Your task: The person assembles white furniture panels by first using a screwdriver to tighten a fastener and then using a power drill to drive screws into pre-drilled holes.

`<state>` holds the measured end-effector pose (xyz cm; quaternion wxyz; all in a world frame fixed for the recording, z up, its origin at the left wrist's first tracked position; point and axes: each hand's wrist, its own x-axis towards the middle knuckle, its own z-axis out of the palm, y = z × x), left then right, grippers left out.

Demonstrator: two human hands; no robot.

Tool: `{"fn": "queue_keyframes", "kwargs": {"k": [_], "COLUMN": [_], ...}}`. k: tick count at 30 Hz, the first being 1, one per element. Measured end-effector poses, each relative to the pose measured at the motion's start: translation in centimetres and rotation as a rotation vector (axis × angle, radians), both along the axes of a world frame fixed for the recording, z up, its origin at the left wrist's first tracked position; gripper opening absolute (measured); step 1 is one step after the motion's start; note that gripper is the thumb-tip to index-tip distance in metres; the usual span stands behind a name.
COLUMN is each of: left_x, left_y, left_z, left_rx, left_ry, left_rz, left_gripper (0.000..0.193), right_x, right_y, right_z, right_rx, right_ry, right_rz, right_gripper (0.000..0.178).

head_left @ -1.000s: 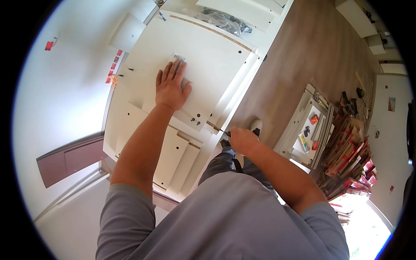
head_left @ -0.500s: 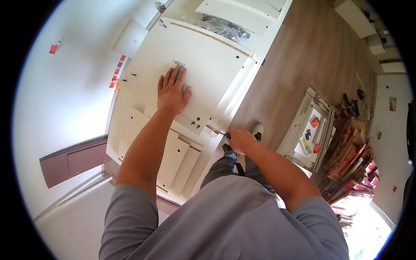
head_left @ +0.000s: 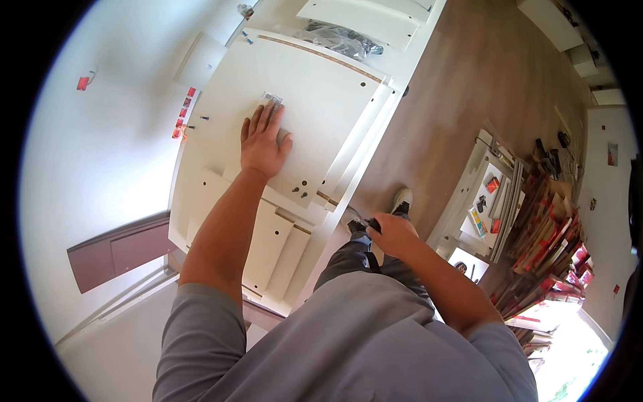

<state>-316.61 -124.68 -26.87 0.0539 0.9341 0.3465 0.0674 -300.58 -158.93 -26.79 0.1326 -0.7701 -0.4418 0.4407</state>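
Note:
My left hand point(head_left: 263, 146) lies flat on a large white panel point(head_left: 315, 100), fingers spread, the tips by a small printed label point(head_left: 272, 98). Away from the panel's near right edge, above my legs, my right hand point(head_left: 394, 236) is closed around a dark-handled screwdriver point(head_left: 374, 225). Most of its handle is hidden in the fist. Two small dark dowel-like fittings point(head_left: 299, 191) stand on the panel near its lower corner, beside a dark hole. Further fittings point(head_left: 204, 118) stand at its left edge, and blue-tipped ones point(head_left: 248, 40) at the far left corner.
Narrower white boards point(head_left: 244, 234) are stacked beside my left forearm. A plastic bag of hardware point(head_left: 341, 41) lies behind the panel. To the right on the wood floor stand a white frame with small items point(head_left: 479, 201) and a heap of flattened cardboard point(head_left: 546, 248). A brown panel point(head_left: 120, 251) leans at left.
My right hand has drawn back from the panel's edge toward my body and right, taking the screwdriver with it. My left hand stays flat on the panel.

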Motion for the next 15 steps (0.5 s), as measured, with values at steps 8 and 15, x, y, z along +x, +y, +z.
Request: {"fn": "queue_keyframes", "kwargs": {"k": [8, 15], "left_x": [0.3, 0.0], "left_y": [0.2, 0.1], "left_z": [-0.1, 0.0], "left_rx": [0.005, 0.024], "left_ry": [-0.003, -0.050], "left_rz": [-0.009, -0.038], "left_gripper": [0.067, 0.066], "right_x": [-4.8, -4.6], "right_y": [5.8, 6.1], "right_z": [-5.0, -6.8], "right_rx": [0.042, 0.083], "right_ry": [0.433, 0.579], "right_rz": [-0.587, -0.596], "right_gripper": [0.046, 0.035]}}
